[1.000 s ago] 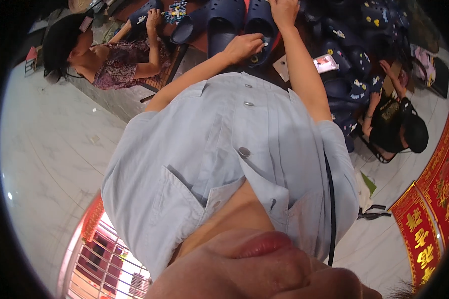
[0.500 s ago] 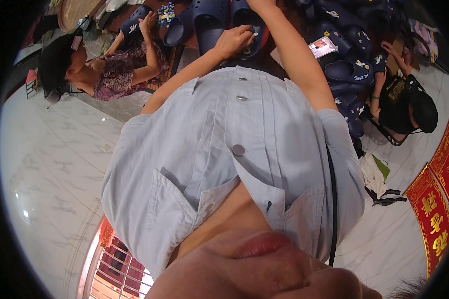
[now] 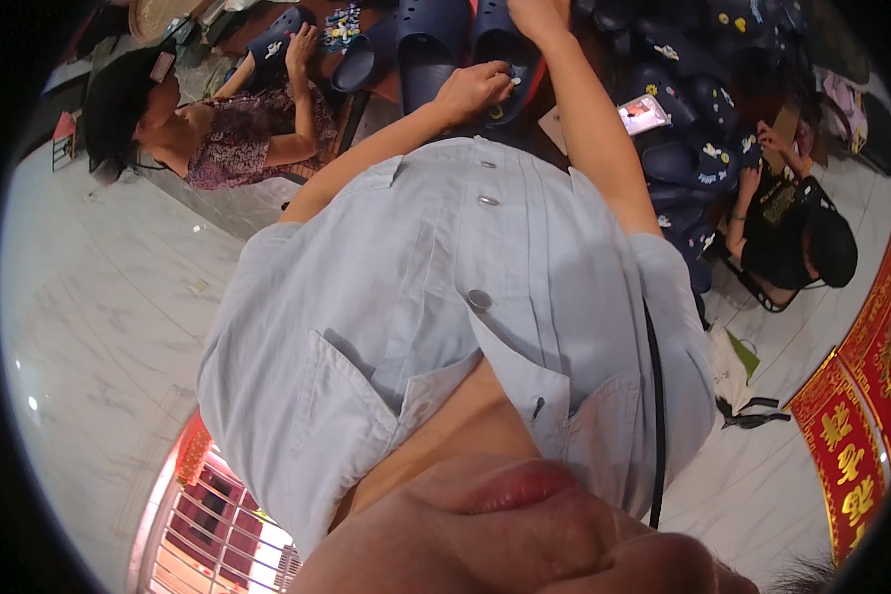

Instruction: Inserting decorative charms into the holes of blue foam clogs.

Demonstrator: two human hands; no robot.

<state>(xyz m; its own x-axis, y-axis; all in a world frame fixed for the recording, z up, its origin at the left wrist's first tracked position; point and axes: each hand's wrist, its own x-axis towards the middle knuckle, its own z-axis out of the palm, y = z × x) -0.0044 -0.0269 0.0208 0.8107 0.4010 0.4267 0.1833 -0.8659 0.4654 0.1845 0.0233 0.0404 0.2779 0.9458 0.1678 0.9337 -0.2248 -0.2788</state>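
Note:
My left hand [image 3: 473,92] is closed at the fingertips, pinching a small pale shoe charm [image 3: 516,82] over a navy clog [image 3: 493,109]. Just beyond it, my right hand [image 3: 540,17] rests at the far part of the same clog. The picture's upper edge cuts off its fingers, so its grip is hidden. Left of this clog lie a second navy clog [image 3: 429,74] and a third clog [image 3: 364,62]. Farther left is a heap of small colourful charms [image 3: 343,27].
A co-worker at left holds a navy clog [image 3: 281,36]. On the right, a pile of charm-decorated clogs [image 3: 678,163] lies beside a phone with a lit screen [image 3: 644,115]; another co-worker's hand [image 3: 749,179] is near that pile. A red banner [image 3: 851,465] stands at the lower right.
The whole view has shifted slightly, with the table lower in it. My left hand stays pinched over the clog, and my right hand stays at its far part.

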